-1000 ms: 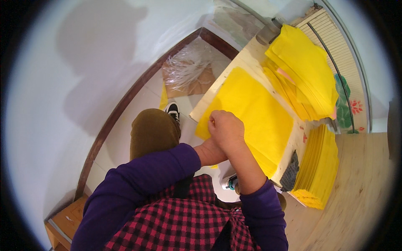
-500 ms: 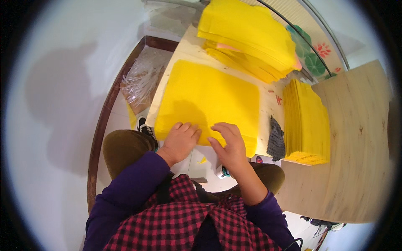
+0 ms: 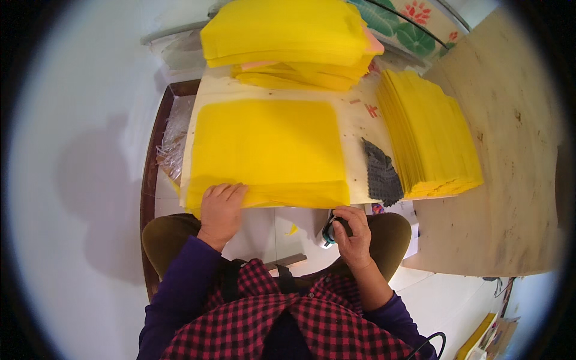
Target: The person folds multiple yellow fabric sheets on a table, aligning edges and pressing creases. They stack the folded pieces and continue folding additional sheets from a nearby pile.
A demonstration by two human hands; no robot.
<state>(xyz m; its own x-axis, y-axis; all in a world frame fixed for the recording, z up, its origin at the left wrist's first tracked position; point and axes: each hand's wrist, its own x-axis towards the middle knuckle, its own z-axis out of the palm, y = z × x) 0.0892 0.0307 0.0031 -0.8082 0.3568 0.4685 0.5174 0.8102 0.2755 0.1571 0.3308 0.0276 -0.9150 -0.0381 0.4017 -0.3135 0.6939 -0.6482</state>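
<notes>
A yellow fabric sheet [image 3: 270,141] lies flat on a pale wooden board, with a creased, folded strip along its near edge. My left hand [image 3: 222,210] is at the near left part of this strip, fingers together and bent over the edge; its thumb is hidden. By the near right corner is my right hand [image 3: 355,237], its fingers loosely curved and apart from the thumb, with nothing visible between them. Whether its fingertips touch the sheet's edge I cannot tell. A dark grey textured cloth [image 3: 383,174] lies just right of the sheet.
A thick yellow fabric stack [image 3: 282,33] stands at the back of the board [image 3: 354,135]. Another upright-looking yellow stack [image 3: 429,138] is at the right, beside a wooden panel [image 3: 504,150]. Clear plastic strands [image 3: 174,132] lie left of the board. My knees flank its near edge.
My hands have moved apart along the near edge, left hand leftward, right hand toward the right corner. A folded strip now shows along that edge. The view has shifted too.
</notes>
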